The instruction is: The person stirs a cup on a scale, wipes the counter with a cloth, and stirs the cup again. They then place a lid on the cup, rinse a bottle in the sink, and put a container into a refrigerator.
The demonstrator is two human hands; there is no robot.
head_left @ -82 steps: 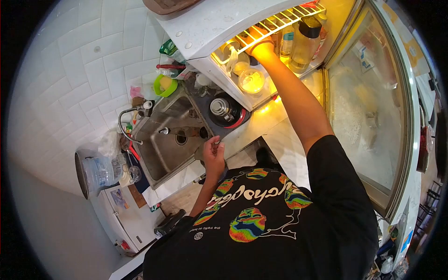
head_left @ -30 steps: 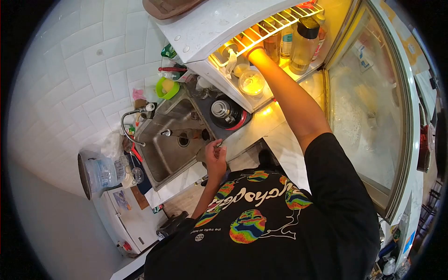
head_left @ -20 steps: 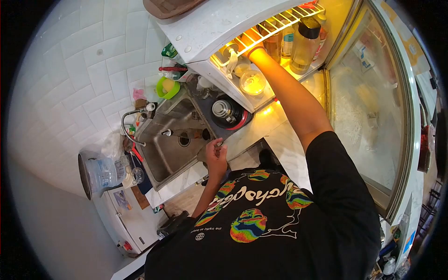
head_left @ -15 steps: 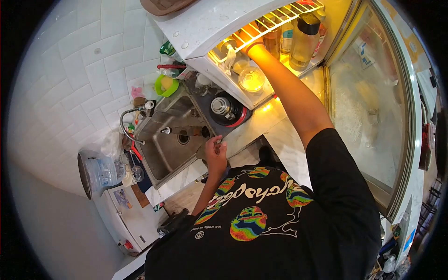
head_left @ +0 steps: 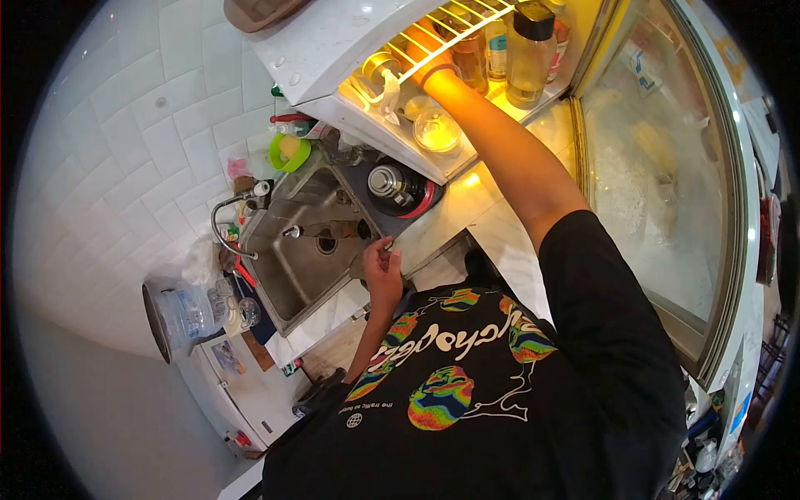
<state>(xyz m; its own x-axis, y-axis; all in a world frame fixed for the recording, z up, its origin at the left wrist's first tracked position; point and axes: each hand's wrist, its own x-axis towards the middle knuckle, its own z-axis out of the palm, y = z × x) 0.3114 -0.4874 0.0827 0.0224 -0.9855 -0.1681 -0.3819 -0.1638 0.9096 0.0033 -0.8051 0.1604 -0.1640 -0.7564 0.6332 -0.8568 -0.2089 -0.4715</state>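
Observation:
My right hand [head_left: 425, 54] reaches into the lit fridge [head_left: 375, 125], behind the wires of a white rack [head_left: 442, 42]. Its fingers are hidden, so what it touches cannot be seen. Below the wrist is a clear round container [head_left: 437, 130], with a tied plastic bag [head_left: 389, 98] to its left. Bottles stand right of the wrist, among them a large clear one with a black lid [head_left: 530, 58]. My left hand [head_left: 382, 271], fingers curled in, is beside the sink's near edge; anything in it is too small to make out.
The glass fridge door [head_left: 658, 183] hangs open at the right. A bottle [head_left: 333, 229] lies in the steel sink [head_left: 287, 283]. Near the sink are a silver-topped flask [head_left: 390, 185], a green bowl [head_left: 289, 152], a tap [head_left: 218, 225] and a large water bottle [head_left: 187, 312].
The view has shifted slightly, so the fridge and its contents appear farther left and higher. My right hand remains inside the fridge, and my left hand stays curled by the sink.

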